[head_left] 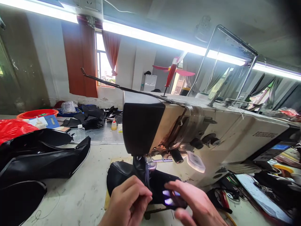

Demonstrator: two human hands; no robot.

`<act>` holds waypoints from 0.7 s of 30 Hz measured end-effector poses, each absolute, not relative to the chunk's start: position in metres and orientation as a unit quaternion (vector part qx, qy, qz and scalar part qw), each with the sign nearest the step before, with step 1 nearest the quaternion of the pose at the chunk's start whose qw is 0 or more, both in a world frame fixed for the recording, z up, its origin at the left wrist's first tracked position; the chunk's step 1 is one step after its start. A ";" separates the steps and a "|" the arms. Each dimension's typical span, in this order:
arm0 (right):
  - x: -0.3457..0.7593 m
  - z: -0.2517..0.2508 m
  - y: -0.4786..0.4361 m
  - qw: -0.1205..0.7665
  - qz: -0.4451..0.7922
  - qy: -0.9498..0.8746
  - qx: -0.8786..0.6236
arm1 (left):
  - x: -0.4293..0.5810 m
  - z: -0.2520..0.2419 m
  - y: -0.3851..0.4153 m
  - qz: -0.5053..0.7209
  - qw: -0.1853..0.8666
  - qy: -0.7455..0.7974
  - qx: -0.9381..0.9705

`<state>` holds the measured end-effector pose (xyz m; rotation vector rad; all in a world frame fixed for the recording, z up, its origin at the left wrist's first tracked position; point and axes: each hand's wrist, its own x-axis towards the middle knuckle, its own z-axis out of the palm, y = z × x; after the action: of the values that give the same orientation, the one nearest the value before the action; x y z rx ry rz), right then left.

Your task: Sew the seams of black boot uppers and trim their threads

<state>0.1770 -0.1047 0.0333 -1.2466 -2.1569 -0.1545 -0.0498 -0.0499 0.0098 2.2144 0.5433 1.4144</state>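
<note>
A black leather piece (119, 179) lies under the needle area of a cream and black sewing machine (188, 128). My left hand (128, 204) is curled, its fingers pinching the near edge of the piece just left of the presser foot (148, 171). To the right of the foot, my right hand (195, 204) rests on the same piece with its fingers stretched out and pressing it flat. The machine's lamp throws bright spots on the leather between my hands.
A pile of black leather pieces (39, 160) covers the table's left side, with red plastic (13, 128) behind it. Small bottles (114, 125), a red basin (37, 113) and more black pieces stand on the far bench. Cables and clutter (258, 188) lie right of the machine.
</note>
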 end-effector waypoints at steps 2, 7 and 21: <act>0.172 0.036 -0.094 0.351 -0.101 -0.810 -0.459 | -0.049 0.015 -0.046 0.525 0.279 0.223 0.773; 0.160 0.026 -0.082 0.401 -0.065 -0.811 -0.421 | -0.042 0.012 -0.046 0.526 0.356 0.265 0.726; 0.165 0.021 -0.076 0.517 0.001 -0.720 -0.464 | -0.025 -0.005 -0.011 0.547 0.225 0.337 0.733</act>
<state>0.1647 -0.0755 0.0212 -1.1128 -1.7275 0.0025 -0.0245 -0.0105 -0.0052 2.0219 0.9283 1.5075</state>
